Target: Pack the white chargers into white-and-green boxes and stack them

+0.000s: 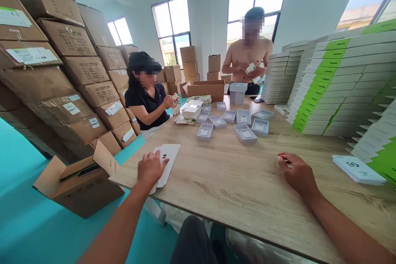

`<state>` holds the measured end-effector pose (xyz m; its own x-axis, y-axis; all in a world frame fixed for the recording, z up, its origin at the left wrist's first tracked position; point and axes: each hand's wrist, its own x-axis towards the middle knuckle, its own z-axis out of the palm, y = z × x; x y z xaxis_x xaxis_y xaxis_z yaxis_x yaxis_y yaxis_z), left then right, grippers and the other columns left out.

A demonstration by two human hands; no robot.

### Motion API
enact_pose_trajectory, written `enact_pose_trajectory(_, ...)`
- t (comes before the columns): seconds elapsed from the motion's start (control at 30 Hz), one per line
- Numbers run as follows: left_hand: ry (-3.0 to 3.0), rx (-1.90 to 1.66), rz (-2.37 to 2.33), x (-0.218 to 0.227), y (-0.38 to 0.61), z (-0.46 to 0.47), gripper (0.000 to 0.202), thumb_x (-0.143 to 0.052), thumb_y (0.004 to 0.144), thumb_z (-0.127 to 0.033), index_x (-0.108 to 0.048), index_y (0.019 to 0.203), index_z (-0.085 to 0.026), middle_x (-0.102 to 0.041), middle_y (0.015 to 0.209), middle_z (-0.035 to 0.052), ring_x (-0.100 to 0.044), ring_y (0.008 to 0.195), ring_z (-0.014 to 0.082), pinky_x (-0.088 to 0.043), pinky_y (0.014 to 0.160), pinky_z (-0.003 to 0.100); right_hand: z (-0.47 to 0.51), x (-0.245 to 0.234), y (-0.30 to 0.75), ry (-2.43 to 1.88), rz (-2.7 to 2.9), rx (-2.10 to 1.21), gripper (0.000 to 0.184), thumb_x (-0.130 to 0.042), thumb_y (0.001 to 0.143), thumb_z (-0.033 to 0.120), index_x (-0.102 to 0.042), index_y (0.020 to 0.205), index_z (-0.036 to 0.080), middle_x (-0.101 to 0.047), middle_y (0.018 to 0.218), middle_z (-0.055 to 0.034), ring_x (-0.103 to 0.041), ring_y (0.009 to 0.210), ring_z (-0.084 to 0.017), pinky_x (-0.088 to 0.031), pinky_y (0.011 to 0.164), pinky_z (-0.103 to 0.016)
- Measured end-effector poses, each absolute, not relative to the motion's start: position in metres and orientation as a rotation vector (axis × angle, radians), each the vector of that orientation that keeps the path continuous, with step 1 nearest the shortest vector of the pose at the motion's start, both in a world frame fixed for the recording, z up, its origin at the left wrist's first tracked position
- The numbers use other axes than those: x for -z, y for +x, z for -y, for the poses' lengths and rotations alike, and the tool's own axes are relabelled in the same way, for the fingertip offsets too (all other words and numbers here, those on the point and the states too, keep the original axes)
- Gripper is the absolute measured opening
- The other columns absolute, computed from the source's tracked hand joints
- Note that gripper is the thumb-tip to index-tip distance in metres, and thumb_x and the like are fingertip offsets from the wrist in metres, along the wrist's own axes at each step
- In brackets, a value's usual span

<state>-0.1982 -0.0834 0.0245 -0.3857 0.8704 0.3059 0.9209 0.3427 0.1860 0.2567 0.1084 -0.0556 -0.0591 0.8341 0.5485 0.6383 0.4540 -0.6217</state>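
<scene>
White die-cut cardboard blank (172, 157), shown lying flat at the left edge of a wood-grain table (235, 202), with its lower end reaching the table's near edge. The left hand (151, 169) is laid palm-down on the blank, with the fingers spread and not clamped. A small dark printed mark is seen on the card just beyond the fingertips. The right hand (295, 173) is rested palm-down on the tabletop, well apart from the left, with its fingers loosely curled and not clamped on anything. A stack of white printed sleeves (359, 169) is placed near the right hand, toward the table's right edge.

Grey plastic trays (246, 134) are spread across the middle of the table, and further trays are nested in a tall stack (237, 93). A pile of white cards (192, 109), a smartphone (256, 99) and an open cardboard carton (206, 90) are seen beyond them. Tall stacks of white-and-green boxes (340, 82) are ranged along the right. Brown shipping cartons (68, 78) are piled on the left, and an open carton (83, 189) is set on the teal floor (31, 218).

A small white item (175, 101) is held by a seated co-worker (145, 105) in a dark polo shirt. A white card (250, 68) is held by a bare-chested co-worker (247, 55) across the table.
</scene>
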Motion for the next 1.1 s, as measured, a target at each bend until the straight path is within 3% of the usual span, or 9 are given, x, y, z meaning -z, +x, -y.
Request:
enact_pose_trajectory(0.1,-1.405,0.362,2.653,-0.027,-0.252,0.097,0.042,-0.058,0.087,-0.045,-0.061,0.111,-0.011,-0.07,0.104,0.0218,-0.063,0.107,0.041,-0.051,0.088,0.05,-0.107,0.052,0.252,-1.206,1.787,-0.345,0.024,-0.053,0.079,0.046,-0.064,0.075,0.025,-0.074,0.095,-0.0147,-0.066,0.095,-0.035,-0.052,0.088,-0.052)
enact_pose_trajectory(0.33,-1.52,0.492,2.543,-0.042,-0.215,0.091,0.055,-0.049,0.094,-0.046,-0.044,0.139,-0.014,-0.053,0.138,0.0215,-0.061,0.118,0.0362,-0.051,0.094,0.048,-0.066,0.019,0.224,-1.009,1.831,-0.619,0.031,-0.065,0.077,0.052,-0.069,0.074,0.021,-0.073,0.099,-0.017,-0.063,0.104,-0.035,-0.043,0.103,-0.056)
enact_pose_trajectory(0.43,-2.006,0.54,2.278,-0.049,-0.166,0.09,0.05,-0.059,0.091,-0.049,-0.051,0.136,-0.029,-0.053,0.142,0.0076,-0.061,0.121,0.0264,-0.05,0.1,0.037,-0.028,0.004,0.179,-0.897,1.873,-0.874,0.044,-0.061,0.086,0.06,-0.073,0.096,0.019,-0.076,0.101,-0.0122,-0.069,0.086,-0.025,-0.057,0.081,-0.043)
enact_pose_trajectory(0.53,-2.44,0.653,1.942,-0.049,-0.124,0.091,0.052,-0.066,0.087,-0.052,-0.055,0.133,-0.033,-0.054,0.14,0.0063,-0.061,0.121,0.0267,-0.05,0.102,0.038,0.007,-0.005,0.136,-0.775,1.807,-1.255,0.062,-0.037,0.098,0.067,-0.07,0.111,0.016,-0.076,0.085,-0.008,-0.07,0.068,-0.019,-0.055,0.059,-0.031)
enact_pose_trajectory(0.67,-2.678,0.706,1.664,-0.048,-0.089,0.096,0.103,-0.086,0.059,-0.063,-0.045,0.146,-0.028,-0.05,0.147,0.0153,-0.053,0.13,0.0404,-0.045,0.108,0.054,0.044,-0.002,0.119,-0.571,1.158,-1.909,0.063,-0.057,0.087,0.073,-0.069,0.102,0.013,-0.075,0.081,-0.0084,-0.068,0.066,-0.019,-0.052,0.059,-0.029)
enact_pose_trajectory(0.73,-2.729,0.587,1.601,-0.049,-0.078,0.101,0.128,-0.091,0.049,-0.057,-0.029,0.156,-0.026,-0.042,0.155,0.0189,-0.042,0.139,0.0452,-0.035,0.115,0.062,0.057,0.004,0.126,-0.54,0.96,-1.942,0.059,-0.063,0.084,0.071,-0.07,0.101,0.015,-0.076,0.082,-0.0074,-0.069,0.066,-0.019,-0.052,0.062,-0.029)
enact_pose_trajectory(0.8,-2.721,0.476,1.596,-0.052,-0.068,0.107,0.136,-0.092,0.048,-0.045,-0.017,0.16,-0.024,-0.037,0.159,0.0202,-0.035,0.144,0.0451,-0.028,0.118,0.065,0.064,0.01,0.138,-0.551,0.933,-1.959,0.057,-0.066,0.082,0.07,-0.071,0.1,0.016,-0.076,0.081,-0.0063,-0.068,0.064,-0.019,-0.051,0.062,-0.029)
enact_pose_trajectory(1.0,-2.741,0.14,1.517,-0.075,-0.043,0.118,0.102,-0.079,0.067,-0.014,-0.03,0.157,-0.023,-0.041,0.16,0.0153,-0.032,0.148,0.0385,-0.014,0.123,0.065,0.065,0.004,0.176,-0.685,1.352,-1.843,0.051,-0.077,0.077,0.06,-0.075,0.097,0.014,-0.076,0.08,-0.0059,-0.064,0.065,-0.019,-0.044,0.058,-0.026)
enact_pose_trajectory(1.1,-2.849,0.454,1.674,-0.084,-0.033,0.121,0.073,-0.067,0.081,-0.012,-0.045,0.15,-0.024,-0.05,0.154,0.0119,-0.041,0.145,0.0345,-0.023,0.123,0.058,0.071,-0.004,0.18,-0.699,1.102,-1.749,0.061,-0.064,0.082,0.072,-0.072,0.11,0.018,-0.076,0.103,-0.0096,-0.069,0.09,-0.027,-0.05,0.067,-0.032)
